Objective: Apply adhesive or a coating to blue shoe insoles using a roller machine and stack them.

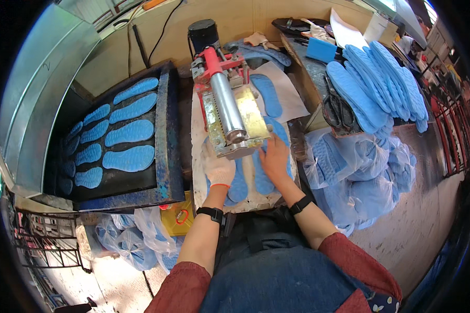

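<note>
My left hand [218, 168], in a white glove, rests on a blue shoe sole [238, 182] lying on the worn white work board [198, 135]. My right hand [274, 157], bare, presses flat on a second blue sole [261, 181] beside it. Both hands sit right under the front end of a roller machine [228, 107] with a steel cylinder, brass plates and a red frame. Another blue sole [267, 94] lies on white paper to the right of the machine.
A dark tray [164, 130] on the left holds rows of blue soles. A fanned stack of soles [373, 86] and black scissors [338, 109] lie at the right. Plastic bags of soles [371, 172] sit at right and lower left [130, 242]. A yellow container [176, 216] stands below the tray.
</note>
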Demonstrator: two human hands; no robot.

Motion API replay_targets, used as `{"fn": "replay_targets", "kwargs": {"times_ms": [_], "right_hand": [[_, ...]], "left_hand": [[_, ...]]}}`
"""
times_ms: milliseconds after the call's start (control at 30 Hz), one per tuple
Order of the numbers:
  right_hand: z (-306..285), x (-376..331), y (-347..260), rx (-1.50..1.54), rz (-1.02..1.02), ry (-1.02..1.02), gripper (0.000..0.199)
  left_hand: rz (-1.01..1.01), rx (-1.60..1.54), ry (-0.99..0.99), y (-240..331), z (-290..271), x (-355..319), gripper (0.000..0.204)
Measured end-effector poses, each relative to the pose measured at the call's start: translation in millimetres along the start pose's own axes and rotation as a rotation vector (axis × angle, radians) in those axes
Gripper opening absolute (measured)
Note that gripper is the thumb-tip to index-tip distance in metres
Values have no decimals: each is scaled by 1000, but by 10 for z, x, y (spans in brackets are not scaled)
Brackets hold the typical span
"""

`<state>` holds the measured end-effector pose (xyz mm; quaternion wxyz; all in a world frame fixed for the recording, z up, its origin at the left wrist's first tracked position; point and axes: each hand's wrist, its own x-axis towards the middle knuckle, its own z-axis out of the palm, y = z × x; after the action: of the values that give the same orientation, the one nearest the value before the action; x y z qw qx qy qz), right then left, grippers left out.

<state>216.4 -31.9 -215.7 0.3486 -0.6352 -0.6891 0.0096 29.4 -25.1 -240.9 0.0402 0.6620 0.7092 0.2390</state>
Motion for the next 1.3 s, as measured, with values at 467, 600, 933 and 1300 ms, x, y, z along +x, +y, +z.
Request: {"fn": "replay_targets", "kwargs": {"times_ms": [467,600,933,1300], "right_hand": [[-842,82,-55,1214,767,-618,35],[-773,-99,-148,1321,625,-880,42],[-307,99,93,791,231,-698,29],[-257,41,86,507,194,-529,27]], "left_hand": [[21,-733,174,356,-1060,-181,60],[-600,-1332,-547,513,-1436,-399,46],[114,-367,46,447,-2124,135,47],[256,-163,-426,672,-2495,559,42]]}}
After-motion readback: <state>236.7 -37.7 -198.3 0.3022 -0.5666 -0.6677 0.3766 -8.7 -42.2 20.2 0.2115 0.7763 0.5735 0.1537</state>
